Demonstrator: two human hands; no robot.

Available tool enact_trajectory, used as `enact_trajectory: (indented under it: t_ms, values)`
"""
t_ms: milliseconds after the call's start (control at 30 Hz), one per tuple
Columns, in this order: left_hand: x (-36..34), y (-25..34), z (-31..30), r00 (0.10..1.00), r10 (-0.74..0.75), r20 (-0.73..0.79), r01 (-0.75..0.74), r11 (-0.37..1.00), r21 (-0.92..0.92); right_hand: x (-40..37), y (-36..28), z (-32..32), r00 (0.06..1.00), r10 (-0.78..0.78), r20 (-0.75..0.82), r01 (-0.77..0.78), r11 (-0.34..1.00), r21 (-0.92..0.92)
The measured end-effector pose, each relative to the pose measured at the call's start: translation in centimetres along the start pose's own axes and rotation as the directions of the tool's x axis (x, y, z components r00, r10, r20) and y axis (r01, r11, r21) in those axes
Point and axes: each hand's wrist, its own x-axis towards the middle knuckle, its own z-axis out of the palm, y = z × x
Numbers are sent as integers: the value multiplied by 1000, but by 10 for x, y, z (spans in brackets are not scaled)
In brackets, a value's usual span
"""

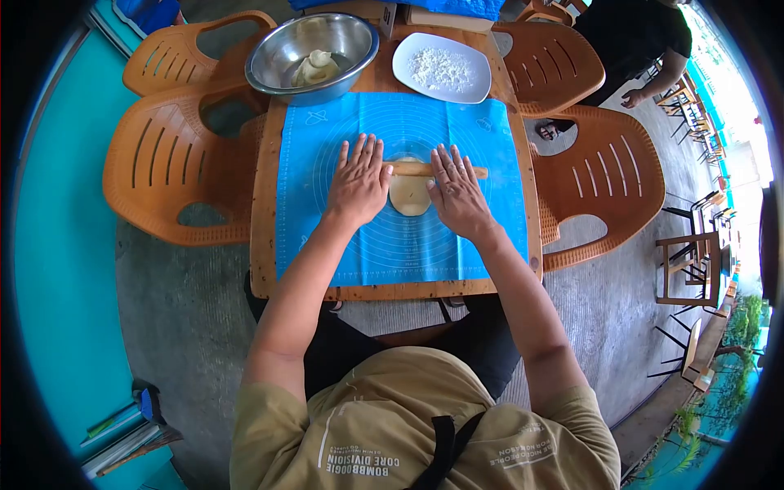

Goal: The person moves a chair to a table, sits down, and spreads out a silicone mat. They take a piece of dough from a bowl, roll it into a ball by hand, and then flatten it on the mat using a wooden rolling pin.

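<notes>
Head view: a square wooden table (263, 245) carries a blue silicone rolling mat (392, 245) that covers most of its top, from near the near edge almost to the far one. At the far left corner stands a round steel bowl (282, 49) holding pale dough lumps (314, 67); at the far right corner is a white squarish plate (408, 53) of white flour (441, 69). The left hand (358, 181) and right hand (457, 192) lie flat with fingers spread, palms pressing on a thin wooden rolling pin (411, 169), neither closed around it. The pin crosses the far part of a small, pale, flattened dough disc (408, 196) at the mat's middle, between the hands. The disc looks smooth, soft and slightly oval. Uneven pressure could thin or tear one side. With no flour visible beneath it, the disc might also stick to the mat or the pin.
</notes>
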Motion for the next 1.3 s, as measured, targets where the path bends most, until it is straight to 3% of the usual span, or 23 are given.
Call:
enact_trajectory:
  t_ms: [233,800,1133,1300]
  values:
    - [6,-1,0,1000,-10,-1,10,1000,-6,5,5,3,1000,10,17,-10,999,31]
    - [30,-3,-7,979,-86,186,87,996,4,23,11,2,997,56,54,-60,995,82]
    - [36,-6,-4,975,-95,201,94,995,13,28,13,2,997,58,51,-62,995,82]
    - [29,-8,-2,994,-44,105,47,998,-31,25,13,6,999,42,13,-42,997,63]
